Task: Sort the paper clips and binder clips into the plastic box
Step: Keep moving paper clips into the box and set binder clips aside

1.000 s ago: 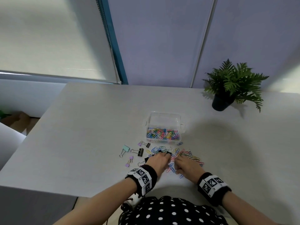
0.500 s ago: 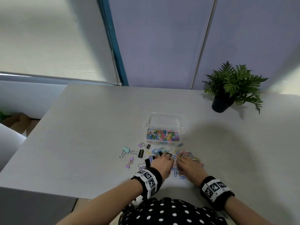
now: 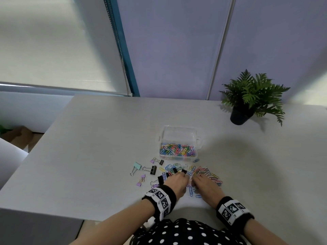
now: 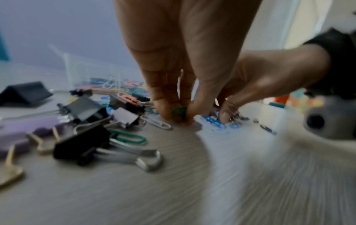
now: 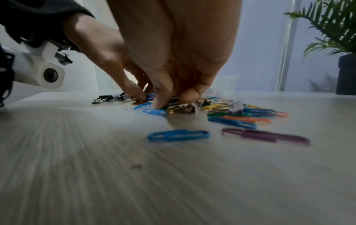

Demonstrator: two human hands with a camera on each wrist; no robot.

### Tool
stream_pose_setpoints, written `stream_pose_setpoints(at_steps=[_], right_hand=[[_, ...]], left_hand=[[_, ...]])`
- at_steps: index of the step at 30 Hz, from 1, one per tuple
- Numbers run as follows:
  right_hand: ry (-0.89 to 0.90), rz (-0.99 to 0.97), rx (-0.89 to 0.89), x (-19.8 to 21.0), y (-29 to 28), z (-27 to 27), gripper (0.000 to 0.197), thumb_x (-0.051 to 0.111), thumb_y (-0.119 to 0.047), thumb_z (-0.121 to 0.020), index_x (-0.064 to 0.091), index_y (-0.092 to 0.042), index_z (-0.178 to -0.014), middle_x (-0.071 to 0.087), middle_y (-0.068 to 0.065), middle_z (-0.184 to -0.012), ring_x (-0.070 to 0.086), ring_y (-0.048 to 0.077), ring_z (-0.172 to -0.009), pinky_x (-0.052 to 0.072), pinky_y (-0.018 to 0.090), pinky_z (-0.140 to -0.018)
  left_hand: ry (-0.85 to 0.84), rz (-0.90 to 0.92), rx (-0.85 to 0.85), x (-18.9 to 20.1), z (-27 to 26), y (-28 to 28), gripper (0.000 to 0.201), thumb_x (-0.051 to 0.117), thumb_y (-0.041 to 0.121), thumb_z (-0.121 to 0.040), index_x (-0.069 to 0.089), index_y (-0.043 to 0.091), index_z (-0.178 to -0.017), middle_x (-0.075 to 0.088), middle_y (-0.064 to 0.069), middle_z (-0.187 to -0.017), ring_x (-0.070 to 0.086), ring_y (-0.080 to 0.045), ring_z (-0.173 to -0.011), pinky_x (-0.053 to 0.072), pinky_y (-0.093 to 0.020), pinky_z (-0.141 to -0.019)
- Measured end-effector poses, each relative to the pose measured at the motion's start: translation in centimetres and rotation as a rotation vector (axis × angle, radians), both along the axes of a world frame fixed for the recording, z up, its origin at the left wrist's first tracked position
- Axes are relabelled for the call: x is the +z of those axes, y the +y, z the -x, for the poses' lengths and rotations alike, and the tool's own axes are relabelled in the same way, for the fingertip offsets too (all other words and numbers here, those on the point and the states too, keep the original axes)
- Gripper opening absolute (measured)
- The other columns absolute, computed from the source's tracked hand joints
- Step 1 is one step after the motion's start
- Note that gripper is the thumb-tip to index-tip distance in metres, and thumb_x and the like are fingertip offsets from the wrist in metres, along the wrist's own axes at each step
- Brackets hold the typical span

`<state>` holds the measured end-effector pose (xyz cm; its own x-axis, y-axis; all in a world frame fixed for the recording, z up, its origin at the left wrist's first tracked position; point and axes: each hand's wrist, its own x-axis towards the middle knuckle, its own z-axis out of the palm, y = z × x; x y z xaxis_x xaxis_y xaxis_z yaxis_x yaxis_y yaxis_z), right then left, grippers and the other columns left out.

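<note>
- Loosely scattered, the paper clips [image 3: 190, 171] lie in a coloured heap on the table [image 3: 88, 147], just in front of the box [image 3: 178, 138]; more of them fill the box's near half.
- Binder clips [image 3: 150, 169], black, mint and purple, lie to the left of the heap, a few mixed into it.
- Left hand [image 3: 176, 183] is down on the heap's near edge, fingertips [image 4: 169, 112] bunched and pinching a green clip [image 4: 179, 111] against the table.
- Right hand [image 3: 205, 184] is just beside it, fingers curled with the tips [image 5: 161, 103] pressed into the clips beside a blue clip [image 5: 154, 111]; whether it holds any I cannot tell.
- Both hands nearly touch at the fingertips.
- Near the right wrist, single blue [image 5: 178, 135] and purple [image 5: 265, 134] clips lie apart from the heap.
- Each wrist wears a black band [image 3: 160, 198] with printed markers.
- Potted fern [image 3: 251, 98] stands at the far right of the table, well apart from the box.
</note>
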<state>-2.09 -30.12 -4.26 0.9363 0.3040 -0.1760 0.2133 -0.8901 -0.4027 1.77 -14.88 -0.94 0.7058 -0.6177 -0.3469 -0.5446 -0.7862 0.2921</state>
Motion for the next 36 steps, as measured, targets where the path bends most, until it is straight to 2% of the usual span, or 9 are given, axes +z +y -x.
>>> stream_pose_setpoints(at_steps=[4, 9, 14, 18, 21, 24, 30, 33, 36], right_hand=[[-0.069, 0.043, 0.078, -0.7, -0.2, 0.0, 0.045, 0.070, 0.012, -0.044, 0.046, -0.017, -0.069, 0.054, 0.001, -0.067, 0.036, 0.011, -0.067, 0.018, 0.025, -0.059], [0.046, 0.123, 0.142, 0.1, 0.0, -0.5, 0.047, 0.086, -0.008, -0.037, 0.048, -0.023, -0.061, 0.054, -0.008, -0.063, 0.050, 0.009, -0.056, 0.027, 0.025, -0.062], [0.098, -0.101, 0.073, 1.5, -0.4, -2.0, 0.019, 0.053, 0.005, -0.080, 0.053, -0.013, -0.077, 0.053, -0.002, -0.081, 0.046, 0.012, -0.075, 0.040, 0.020, -0.074], [0.149, -0.402, -0.163, 5.5, -0.5, -5.4, 0.019, 0.055, 0.003, -0.083, 0.054, -0.014, -0.077, 0.058, -0.003, -0.077, 0.058, 0.012, -0.073, 0.042, 0.008, -0.065], [0.056, -0.499, -0.267, 7.8, 0.2, -8.9, 0.012, 0.058, 0.001, -0.083, 0.056, -0.010, -0.079, 0.055, -0.007, -0.071, 0.053, 0.003, -0.063, 0.042, 0.007, -0.060], [0.008, -0.410, -0.335, 8.0, 1.1, -12.1, 0.012, 0.056, 0.000, -0.081, 0.057, -0.011, -0.078, 0.056, -0.003, -0.071, 0.055, 0.016, -0.069, 0.047, 0.026, -0.068], [0.102, -0.245, -0.304, 7.0, 1.6, -13.5, 0.014, 0.052, -0.007, -0.086, 0.062, -0.006, -0.097, 0.068, 0.014, -0.102, 0.061, 0.029, -0.097, 0.046, 0.042, -0.091], [-0.018, -0.329, -0.234, 7.2, 0.4, -11.3, 0.012, 0.053, -0.002, -0.085, 0.061, -0.004, -0.094, 0.068, 0.013, -0.096, 0.062, 0.027, -0.090, 0.049, 0.038, -0.083], [-0.070, -0.328, -0.053, 6.5, -1.5, -6.8, 0.009, 0.060, -0.002, -0.082, 0.062, -0.010, -0.087, 0.064, 0.005, -0.085, 0.056, 0.013, -0.075, 0.043, 0.018, -0.069]], left_hand=[[0.192, 0.152, 0.155, 0.3, -1.7, 1.2, 0.006, 0.057, 0.009, -0.084, 0.054, 0.011, -0.089, 0.060, -0.008, -0.096, 0.057, -0.023, -0.089, 0.050, -0.035, -0.086], [0.337, 0.336, 0.323, 2.1, -4.8, 3.0, 0.013, 0.062, 0.009, -0.082, 0.054, 0.019, -0.085, 0.052, 0.012, -0.075, 0.052, -0.004, -0.071, 0.041, -0.008, -0.063], [0.317, 0.366, 0.339, 3.6, -8.4, 3.7, 0.011, 0.065, 0.012, -0.081, 0.057, 0.018, -0.085, 0.058, 0.002, -0.080, 0.056, -0.013, -0.073, 0.047, -0.013, -0.064], [0.271, 0.347, 0.345, 4.5, -10.9, 3.0, 0.011, 0.063, 0.009, -0.080, 0.061, 0.016, -0.089, 0.055, 0.010, -0.073, 0.055, -0.012, -0.075, 0.041, -0.001, -0.056], [0.185, 0.251, 0.304, 4.8, -12.2, 1.5, 0.017, 0.060, 0.009, -0.082, 0.063, 0.006, -0.099, 0.067, -0.006, -0.094, 0.061, -0.022, -0.090, 0.047, -0.021, -0.078], [0.094, 0.184, 0.300, 4.5, -13.0, -0.1, 0.019, 0.054, 0.011, -0.087, 0.063, 0.001, -0.100, 0.067, -0.018, -0.104, 0.062, -0.031, -0.099, 0.050, -0.035, -0.089], [0.033, 0.145, 0.237, 3.6, -13.1, -0.1, 0.029, 0.047, 0.002, -0.090, 0.063, 0.004, -0.114, 0.066, -0.017, -0.114, 0.058, -0.030, -0.111, 0.043, -0.035, -0.100], [-0.058, 0.234, 0.145, 4.4, -11.1, 0.9, 0.030, 0.044, 0.006, -0.092, 0.059, 0.006, -0.119, 0.062, -0.016, -0.118, 0.057, -0.030, -0.110, 0.043, -0.037, -0.100], [-0.023, 0.347, -0.105, 4.6, -7.1, 2.1, 0.026, 0.048, 0.011, -0.093, 0.063, 0.010, -0.114, 0.062, -0.012, -0.114, 0.058, -0.025, -0.104, 0.046, -0.035, -0.096]])
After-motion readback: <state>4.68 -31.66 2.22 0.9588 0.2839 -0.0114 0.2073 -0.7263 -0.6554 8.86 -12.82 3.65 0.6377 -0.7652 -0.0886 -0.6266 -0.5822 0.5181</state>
